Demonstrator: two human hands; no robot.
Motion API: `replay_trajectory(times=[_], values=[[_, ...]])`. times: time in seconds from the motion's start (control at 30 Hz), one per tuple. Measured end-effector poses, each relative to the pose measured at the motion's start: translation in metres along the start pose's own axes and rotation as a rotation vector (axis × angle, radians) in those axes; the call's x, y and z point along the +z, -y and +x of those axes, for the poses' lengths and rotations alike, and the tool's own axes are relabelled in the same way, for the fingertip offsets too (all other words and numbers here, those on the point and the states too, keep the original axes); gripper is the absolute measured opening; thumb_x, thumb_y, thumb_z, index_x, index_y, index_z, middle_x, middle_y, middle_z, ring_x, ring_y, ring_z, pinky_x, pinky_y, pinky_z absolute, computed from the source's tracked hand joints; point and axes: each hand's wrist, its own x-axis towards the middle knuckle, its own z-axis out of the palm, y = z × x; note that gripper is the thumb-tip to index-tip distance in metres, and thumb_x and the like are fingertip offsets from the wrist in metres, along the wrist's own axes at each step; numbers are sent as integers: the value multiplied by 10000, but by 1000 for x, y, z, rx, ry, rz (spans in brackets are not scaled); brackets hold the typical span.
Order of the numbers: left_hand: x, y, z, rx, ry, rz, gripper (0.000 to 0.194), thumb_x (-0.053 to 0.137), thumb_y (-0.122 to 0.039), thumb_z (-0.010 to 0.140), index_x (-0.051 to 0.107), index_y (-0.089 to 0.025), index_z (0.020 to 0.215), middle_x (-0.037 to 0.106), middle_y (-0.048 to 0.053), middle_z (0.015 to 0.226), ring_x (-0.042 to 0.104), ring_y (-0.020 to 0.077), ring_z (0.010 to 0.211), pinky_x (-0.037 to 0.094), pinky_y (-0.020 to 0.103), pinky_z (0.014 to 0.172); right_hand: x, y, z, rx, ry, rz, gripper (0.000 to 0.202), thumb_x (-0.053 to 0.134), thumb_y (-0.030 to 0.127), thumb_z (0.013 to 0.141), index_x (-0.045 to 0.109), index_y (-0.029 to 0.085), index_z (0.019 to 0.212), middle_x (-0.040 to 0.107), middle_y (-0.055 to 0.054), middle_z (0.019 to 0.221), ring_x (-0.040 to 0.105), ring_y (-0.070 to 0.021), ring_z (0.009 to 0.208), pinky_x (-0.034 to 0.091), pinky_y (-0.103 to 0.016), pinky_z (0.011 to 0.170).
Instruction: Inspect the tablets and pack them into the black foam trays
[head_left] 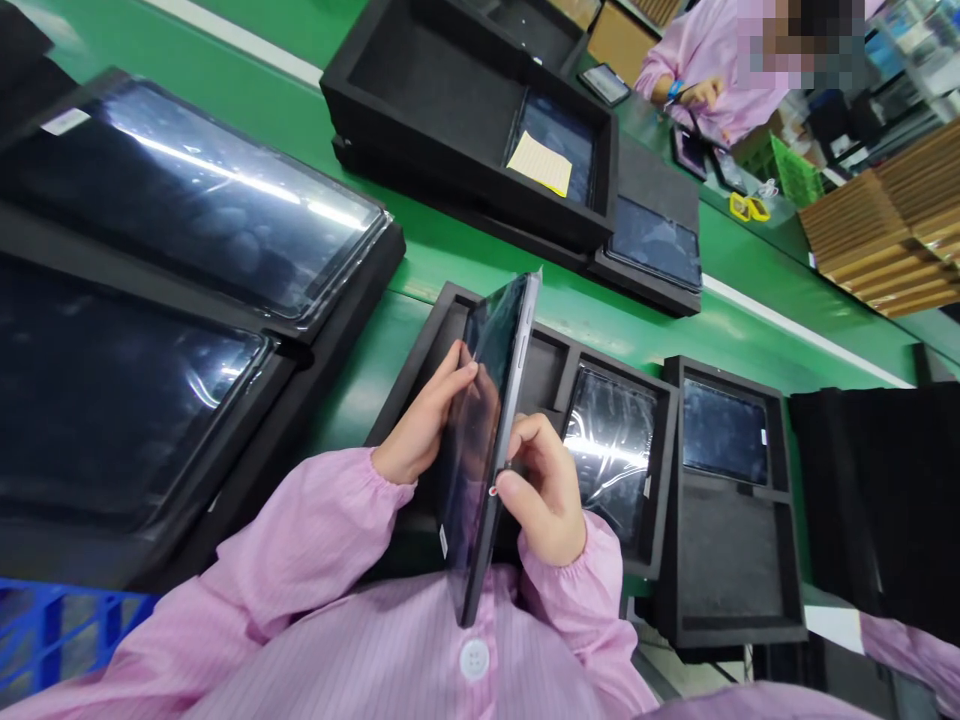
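A dark tablet (480,420) stands on edge in front of my chest, its slim grey side toward me and its glossy screen facing left. My left hand (424,420) steadies it, fingers laid against the screen. Along the tablet's side edge, my right hand (546,487) is closed, thumb and forefinger pinched together. A small pale spot with red shows by the thumb tip; what the pinch holds is too small to make out. Beneath the tablet lies a black foam tray (442,325), partly hidden, with a film-wrapped tablet (611,440) in its right compartment.
Large tablets (225,190) in black foam fill the left side. Another foam tray (420,90) holds a tablet with a yellow note (541,163). At right, a foam tray (739,560) holds one tablet. A co-worker's hand (705,92) is across the green bench, near stacked cardboard (877,235).
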Motion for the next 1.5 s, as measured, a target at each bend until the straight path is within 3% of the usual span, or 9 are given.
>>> replay_trajectory(times=[0.23,0.43,0.57,0.67,1.0,1.23,1.5], values=[[-5,5,2,107,48,65,661,692,-313,839,489,-298,1468,403,-49,1614,297,188,1520,303,279,1226,1,16,-12,51,-18,-111,227,545,185,692,461,249,893,535,24,763,519,-147,638,472,-281,600],[-6,8,2,144,72,85,723,684,-313,829,436,-267,1506,381,-39,1623,269,196,1531,294,279,1225,3,19,-18,45,-59,-169,243,552,162,698,478,254,910,566,28,770,550,-144,643,489,-277,623],[-7,9,3,175,88,110,732,693,-345,825,439,-277,1508,364,-32,1632,231,218,1542,296,289,1224,6,18,-19,34,-91,-248,211,542,163,708,442,255,869,498,56,695,475,-125,569,419,-263,559],[-7,10,2,184,104,116,773,704,-354,820,406,-262,1528,352,-11,1639,235,227,1542,293,303,1227,5,16,-20,19,-43,-256,237,524,165,686,406,256,870,455,65,696,419,-115,553,360,-256,531],[-7,10,2,181,87,115,726,688,-328,834,432,-272,1511,367,-33,1632,258,207,1535,279,276,1227,0,14,-25,52,54,-196,380,543,187,637,383,261,974,438,34,810,431,-146,657,391,-293,604],[-6,9,4,153,53,94,680,715,-340,821,498,-290,1464,484,-21,1569,333,226,1508,335,306,1214,-6,6,-23,38,136,-40,431,592,190,657,390,264,1031,482,7,893,507,-169,759,484,-318,704],[-4,9,5,165,70,75,656,692,-319,832,498,-238,1453,507,5,1551,366,234,1492,342,313,1210,-10,-8,-22,-29,172,78,278,667,330,815,441,264,961,429,8,873,494,-172,771,493,-310,710]])
